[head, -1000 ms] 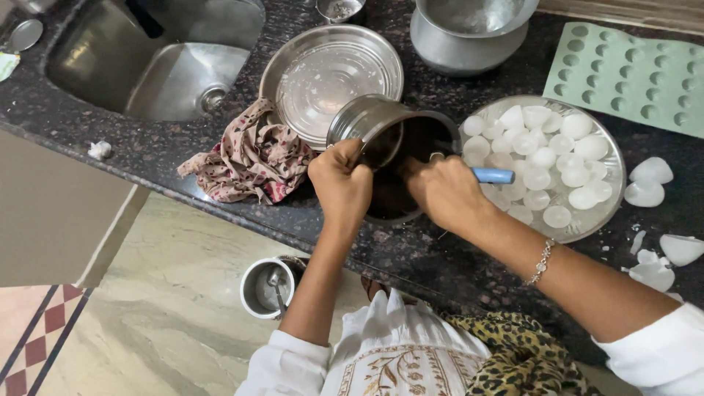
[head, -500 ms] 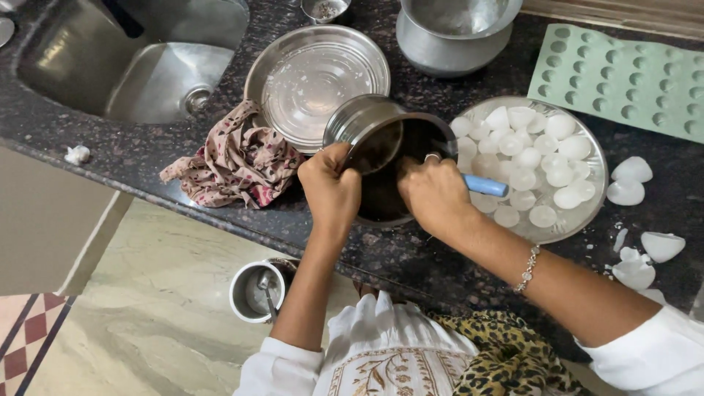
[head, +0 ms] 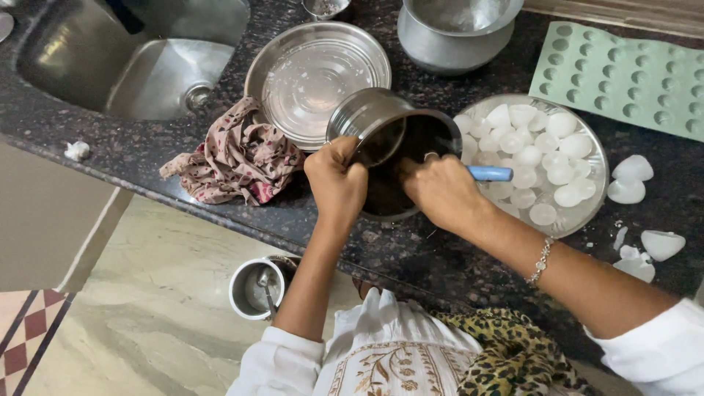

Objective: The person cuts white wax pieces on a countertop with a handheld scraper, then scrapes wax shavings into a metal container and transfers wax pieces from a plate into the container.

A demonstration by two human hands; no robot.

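My left hand [head: 336, 180] gripped the rim of the tilted steel pot [head: 389, 150] on the dark desk [head: 411, 253], while my right hand [head: 442, 192] closed around a blue-handled tool [head: 490, 173] inside it.

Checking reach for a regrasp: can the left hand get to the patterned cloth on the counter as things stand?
Probably yes. The left hand grips the rim of the tilted steel pot, so it must let go first. The patterned cloth lies bunched on the counter just to its left, with nothing between them.
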